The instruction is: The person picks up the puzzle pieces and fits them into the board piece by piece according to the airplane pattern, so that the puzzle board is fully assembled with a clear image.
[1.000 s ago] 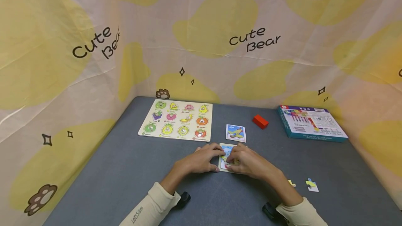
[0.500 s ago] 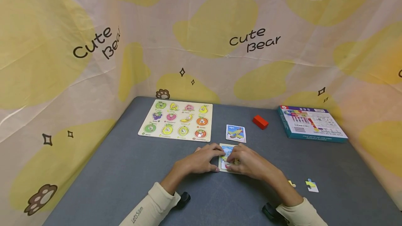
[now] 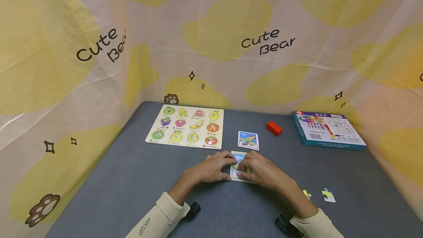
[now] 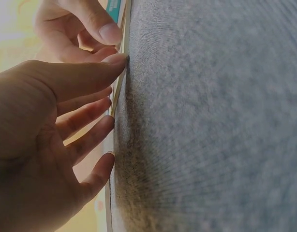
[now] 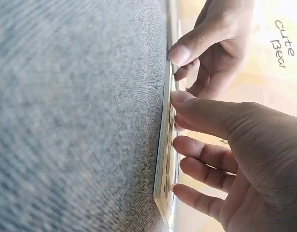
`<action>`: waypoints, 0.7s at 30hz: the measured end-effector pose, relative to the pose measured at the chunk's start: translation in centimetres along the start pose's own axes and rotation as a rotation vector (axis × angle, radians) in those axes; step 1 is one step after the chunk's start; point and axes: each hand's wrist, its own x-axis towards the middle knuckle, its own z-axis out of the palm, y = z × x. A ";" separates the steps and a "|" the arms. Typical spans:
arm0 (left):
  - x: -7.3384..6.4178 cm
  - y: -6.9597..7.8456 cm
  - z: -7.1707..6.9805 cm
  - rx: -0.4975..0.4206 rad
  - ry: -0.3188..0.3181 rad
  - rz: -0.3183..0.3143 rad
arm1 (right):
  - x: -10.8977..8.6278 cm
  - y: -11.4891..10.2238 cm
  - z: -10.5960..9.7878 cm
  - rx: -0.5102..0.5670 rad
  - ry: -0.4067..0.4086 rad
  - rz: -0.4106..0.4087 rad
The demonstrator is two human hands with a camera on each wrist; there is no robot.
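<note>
A small cream-rimmed puzzle board (image 3: 237, 179) with a sky-blue picture lies flat on the grey table between the two hands. My left hand (image 3: 211, 166) holds its left side, thumb at the near corner and fingertips at the picture. Curled over the right half, my right hand (image 3: 259, 168) pinches a puzzle piece against the board, its fingers covering most of that piece. In the right wrist view, the thumb and fingertips sit on the pieces inside the board (image 5: 163, 179). Two loose puzzle pieces, one (image 3: 328, 195) in full view and one (image 3: 307, 194) partly behind the right forearm, lie to the right.
Just beyond the board lies an airplane picture card (image 3: 248, 140). A fruit picture board (image 3: 185, 127) is at the back left. Toward the back right are a red block (image 3: 274, 128) and a flat teal-sided box (image 3: 328, 129). A printed curtain (image 3: 214, 47) encloses the table.
The right hand has shifted very slightly over the board. The left hand and the other things stay where they were.
</note>
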 end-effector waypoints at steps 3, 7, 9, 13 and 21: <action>0.0 0.0 0.0 -0.010 0.004 -0.006 | 0.0 0.0 0.0 0.005 0.003 -0.002; 0.0 0.0 0.1 -0.026 0.011 -0.011 | -0.1 -0.1 -0.1 0.004 0.013 -0.005; 0.0 0.0 0.1 -0.035 0.014 -0.013 | -0.1 -0.2 -0.1 0.000 0.017 -0.003; 0.0 0.0 0.1 -0.054 0.022 -0.012 | -0.2 -0.3 -0.2 -0.008 0.026 0.003; -0.1 0.1 0.1 -0.057 0.029 -0.009 | -0.2 -0.2 -0.2 -0.012 0.031 0.002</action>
